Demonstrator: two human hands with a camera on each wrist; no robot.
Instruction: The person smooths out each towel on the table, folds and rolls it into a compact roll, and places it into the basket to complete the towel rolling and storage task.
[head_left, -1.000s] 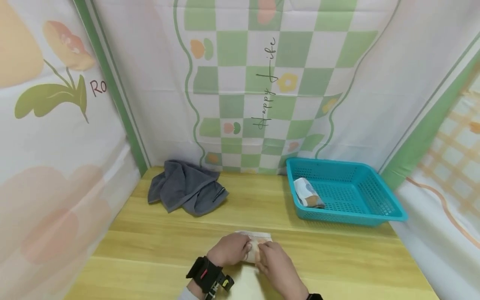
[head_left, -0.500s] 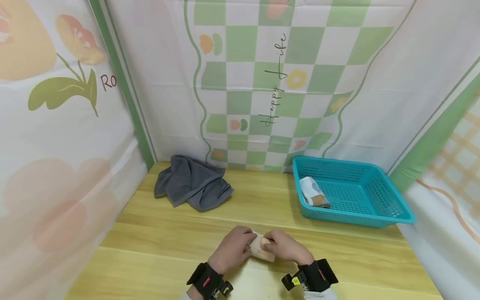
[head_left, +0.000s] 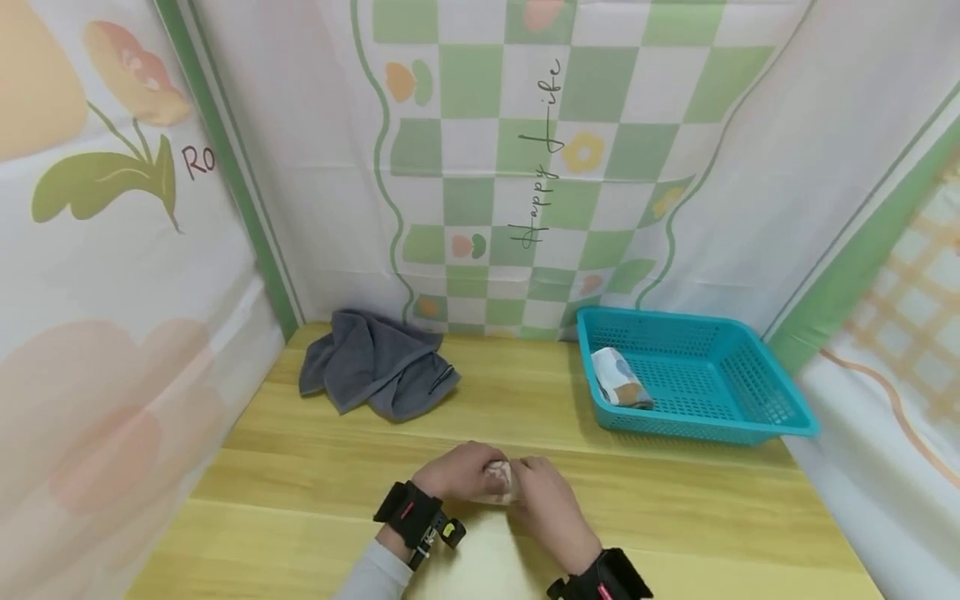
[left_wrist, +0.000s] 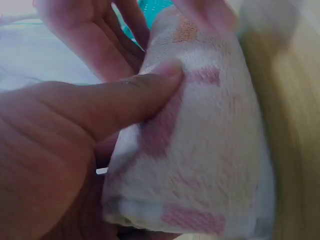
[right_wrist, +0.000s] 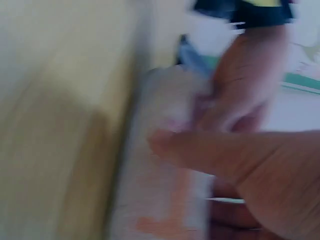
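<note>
1. At the near edge of the wooden table, both hands meet over a small rolled cloth, white with pink and orange patches.
2. The left hand grips the roll from its left side. In the left wrist view the thumb presses flat across the cloth face, and the cloth lies directly against the palm.
3. The right hand holds the roll from the opposite side. The right wrist view is blurred, but its thumb lies across the cloth and the fingers curl behind it.
4. The roll sits between the two hands, touching both. Whether it rests on the table or is lifted just clear cannot be told.
5. A crumpled grey towel lies at the far left of the table, well apart from the hands.
6. A teal basket stands at the far right; a second rolled patterned cloth lies inside against its left wall.
</note>
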